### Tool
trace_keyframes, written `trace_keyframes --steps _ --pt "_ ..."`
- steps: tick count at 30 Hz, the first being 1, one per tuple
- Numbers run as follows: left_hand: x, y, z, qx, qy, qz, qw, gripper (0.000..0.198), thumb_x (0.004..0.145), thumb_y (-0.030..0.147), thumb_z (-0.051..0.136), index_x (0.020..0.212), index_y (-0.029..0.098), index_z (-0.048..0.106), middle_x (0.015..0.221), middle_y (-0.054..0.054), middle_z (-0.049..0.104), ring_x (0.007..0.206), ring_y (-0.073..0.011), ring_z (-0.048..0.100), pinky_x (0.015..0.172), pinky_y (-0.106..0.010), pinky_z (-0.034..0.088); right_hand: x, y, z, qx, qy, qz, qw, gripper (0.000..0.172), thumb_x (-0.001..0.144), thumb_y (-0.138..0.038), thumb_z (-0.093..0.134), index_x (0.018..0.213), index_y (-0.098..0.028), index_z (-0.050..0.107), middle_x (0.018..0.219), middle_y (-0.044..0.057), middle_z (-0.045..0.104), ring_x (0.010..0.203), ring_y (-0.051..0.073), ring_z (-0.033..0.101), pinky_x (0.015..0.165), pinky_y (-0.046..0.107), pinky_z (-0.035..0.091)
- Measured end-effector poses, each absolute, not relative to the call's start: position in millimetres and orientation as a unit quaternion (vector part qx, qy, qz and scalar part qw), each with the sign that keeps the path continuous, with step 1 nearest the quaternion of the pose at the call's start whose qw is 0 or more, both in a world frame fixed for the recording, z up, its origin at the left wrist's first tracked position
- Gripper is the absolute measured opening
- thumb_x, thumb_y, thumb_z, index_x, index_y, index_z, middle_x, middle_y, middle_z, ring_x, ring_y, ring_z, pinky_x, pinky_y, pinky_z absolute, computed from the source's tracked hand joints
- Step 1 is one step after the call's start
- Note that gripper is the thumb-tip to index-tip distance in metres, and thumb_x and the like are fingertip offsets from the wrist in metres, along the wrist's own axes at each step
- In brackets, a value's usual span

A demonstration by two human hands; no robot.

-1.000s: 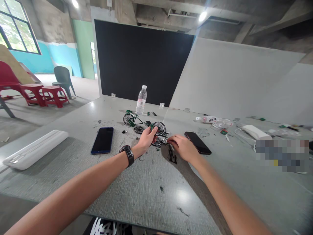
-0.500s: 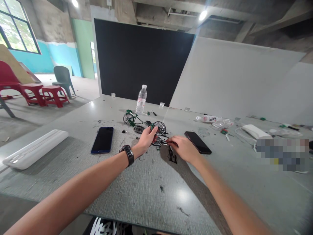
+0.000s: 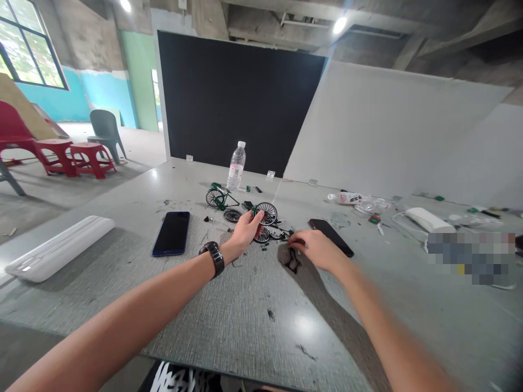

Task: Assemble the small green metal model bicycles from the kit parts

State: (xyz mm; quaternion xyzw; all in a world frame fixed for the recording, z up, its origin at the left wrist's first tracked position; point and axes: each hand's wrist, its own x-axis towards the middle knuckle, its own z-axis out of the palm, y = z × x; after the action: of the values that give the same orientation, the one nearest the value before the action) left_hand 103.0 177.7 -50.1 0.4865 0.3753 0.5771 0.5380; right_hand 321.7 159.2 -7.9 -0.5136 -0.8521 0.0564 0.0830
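Observation:
Near the middle of the table my left hand [image 3: 245, 230] has its fingers closed around a green model bicycle part that carries a spoked wheel [image 3: 267, 214]. To its right, my right hand [image 3: 316, 248] hovers low over small dark parts with thumb and fingertips together; what they pinch, if anything, I cannot make out. Another wheel [image 3: 262, 236] lies just below the held part. A green model bicycle frame [image 3: 222, 203] with one wheel rests behind my left hand, beside a loose wheel [image 3: 232, 216]. Below my right fingers lies a black branching part [image 3: 292, 265].
Phones lie on both sides, a dark blue one [image 3: 171, 234] left and a black one [image 3: 335, 239] right. A water bottle [image 3: 236, 167] stands behind. A long white object [image 3: 61, 249] sits at far left. Another bottle [image 3: 345, 197] lies on its side among clutter to the right.
My right hand has shifted a little to the right, away from the left hand, uncovering more small parts. My left hand and the held bicycle part stay in place.

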Motion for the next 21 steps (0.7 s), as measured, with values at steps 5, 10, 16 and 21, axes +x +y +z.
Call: trace_keyframes --steps 5,10,16,21 --pt "103 176 -47 0.485 0.376 0.576 0.54 0.038 0.086 0.052 0.062 0.077 0.02 0.044 0.067 0.005 0.044 0.056 -0.0094 0.05 0.047 -0.019 0.039 329 161 -8 -0.532 -0.842 0.048 0.082 0.02 0.09 -0.023 0.054 0.094 -0.022 0.074 0.099 0.007 0.075 0.092 0.025 0.067 0.08 0.034 0.049" --pt "103 177 -49 0.486 0.375 0.576 0.539 0.038 0.086 0.052 0.062 0.077 0.02 0.044 0.067 0.005 0.044 0.056 -0.0094 0.05 0.047 -0.019 0.039 322 156 -7 -0.514 -0.851 0.052 0.098 0.022 0.091 -0.025 0.054 0.099 -0.023 0.075 0.103 0.008 0.074 0.096 0.025 0.067 0.084 0.035 0.049" --pt "103 177 -50 0.489 0.374 0.576 0.538 0.037 0.087 0.051 0.061 0.077 0.02 0.045 0.068 0.004 0.045 0.057 -0.0095 0.051 0.047 -0.019 0.039 308 154 -14 -0.522 -0.85 0.003 0.07 0.023 0.092 -0.021 0.055 0.103 -0.021 0.074 0.103 0.009 0.074 0.098 0.026 0.067 0.087 0.035 0.047" --pt "103 175 -48 0.49 0.376 0.572 0.539 0.034 0.089 0.048 0.06 0.077 0.019 0.045 0.065 0.004 0.046 0.054 -0.0093 0.049 0.046 -0.019 0.037 301 152 -18 -0.534 -0.843 -0.027 0.052 0.024 0.093 -0.02 0.052 0.104 -0.022 0.074 0.103 0.009 0.073 0.103 0.024 0.065 0.09 0.031 0.045"
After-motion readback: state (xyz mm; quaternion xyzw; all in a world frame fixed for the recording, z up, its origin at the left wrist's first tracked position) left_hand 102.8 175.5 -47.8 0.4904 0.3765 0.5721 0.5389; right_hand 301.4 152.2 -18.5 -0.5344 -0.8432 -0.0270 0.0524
